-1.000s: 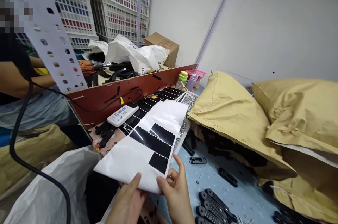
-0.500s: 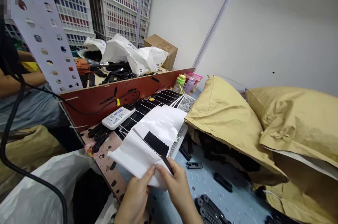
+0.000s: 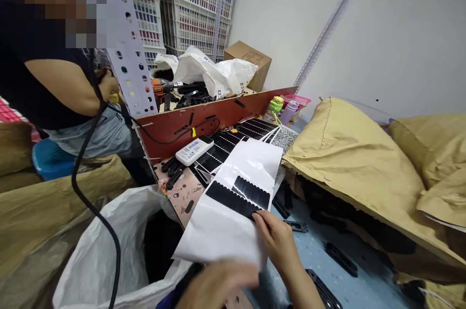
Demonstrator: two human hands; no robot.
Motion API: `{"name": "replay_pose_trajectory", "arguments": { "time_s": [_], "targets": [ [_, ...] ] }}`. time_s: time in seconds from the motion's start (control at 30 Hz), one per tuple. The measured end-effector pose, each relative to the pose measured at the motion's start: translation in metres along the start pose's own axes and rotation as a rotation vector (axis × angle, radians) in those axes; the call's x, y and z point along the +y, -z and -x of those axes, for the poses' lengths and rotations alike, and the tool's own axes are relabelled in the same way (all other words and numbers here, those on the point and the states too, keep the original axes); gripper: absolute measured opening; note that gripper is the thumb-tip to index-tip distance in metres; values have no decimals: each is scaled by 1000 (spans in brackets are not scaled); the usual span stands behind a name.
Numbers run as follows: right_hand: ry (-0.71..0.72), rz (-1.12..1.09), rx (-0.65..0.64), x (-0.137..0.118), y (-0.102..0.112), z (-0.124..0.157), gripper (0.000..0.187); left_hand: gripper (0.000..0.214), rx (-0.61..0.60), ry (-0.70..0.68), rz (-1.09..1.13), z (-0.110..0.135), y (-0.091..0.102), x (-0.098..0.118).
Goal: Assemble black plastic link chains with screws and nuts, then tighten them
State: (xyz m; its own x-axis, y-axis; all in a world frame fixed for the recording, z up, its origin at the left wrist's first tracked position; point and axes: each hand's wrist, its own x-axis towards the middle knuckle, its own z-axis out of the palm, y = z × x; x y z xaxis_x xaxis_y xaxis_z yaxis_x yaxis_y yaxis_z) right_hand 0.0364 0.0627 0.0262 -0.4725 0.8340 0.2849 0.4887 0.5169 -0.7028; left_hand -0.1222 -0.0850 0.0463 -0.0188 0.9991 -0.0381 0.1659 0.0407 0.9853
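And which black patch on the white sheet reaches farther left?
The lower black patch, the longer one; the upper black patch starts farther right on the white sheet.

Left hand (image 3: 220, 282): is appearing blurred. White sheet (image 3: 218, 233): right hand (image 3: 278, 241) is covering part of its edge. White device (image 3: 193, 151): lettering is showing too small to read. Rear tan sack (image 3: 433, 148): is running off the right edge.

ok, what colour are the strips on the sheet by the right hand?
The strips are black, on a white sheet; clearest in the head view.
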Motion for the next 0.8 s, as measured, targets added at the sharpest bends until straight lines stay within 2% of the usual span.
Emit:
{"name": "replay_pose_trajectory", "arguments": {
  "time_s": [0.07, 0.13, 0.23, 0.3, 0.33, 0.4, 0.47, 0.57, 0.6, 0.63, 0.7, 0.8],
  "targets": [
    [0, -17, -25, -3, 1, 2, 27, 45, 37, -63, -143, -22, 5, 0],
    [-81, -89, 35, -4, 4, 0, 27, 54, 72, -173, -464, -46, 6, -9],
    [-224, -219, 263, 3, 13, -5, 31, 58, 91, -346, -964, -70, 3, -29],
    [-289, -253, 403, 10, 22, -7, 37, 59, 118, -393, -1049, -73, 1, -35],
    [-312, -260, 459, 11, 27, -6, 39, 58, 138, -395, -1015, -71, 0, -33],
    [-330, -277, 548, 10, 34, -1, 37, 51, 163, -344, -788, -64, -4, -21],
    [-234, -214, 601, 1, 36, 8, 30, 41, 84, -194, -362, -56, -11, -1],
    [166, 41, 544, -21, 29, 27, 16, 53, -265, 229, 520, -52, -28, 28],
    [311, 132, 497, -28, 25, 33, 13, 58, -341, 374, 790, -52, -34, 34],
    [423, 206, 451, -34, 22, 39, 12, 60, -366, 496, 1009, -52, -40, 38],
    [533, 302, 398, -40, 19, 50, 15, 52, -316, 649, 1275, -53, -49, 41],
    [534, 315, 385, -40, 24, 65, 16, 33, -236, 737, 1366, -50, -61, 38]
  ]
}}
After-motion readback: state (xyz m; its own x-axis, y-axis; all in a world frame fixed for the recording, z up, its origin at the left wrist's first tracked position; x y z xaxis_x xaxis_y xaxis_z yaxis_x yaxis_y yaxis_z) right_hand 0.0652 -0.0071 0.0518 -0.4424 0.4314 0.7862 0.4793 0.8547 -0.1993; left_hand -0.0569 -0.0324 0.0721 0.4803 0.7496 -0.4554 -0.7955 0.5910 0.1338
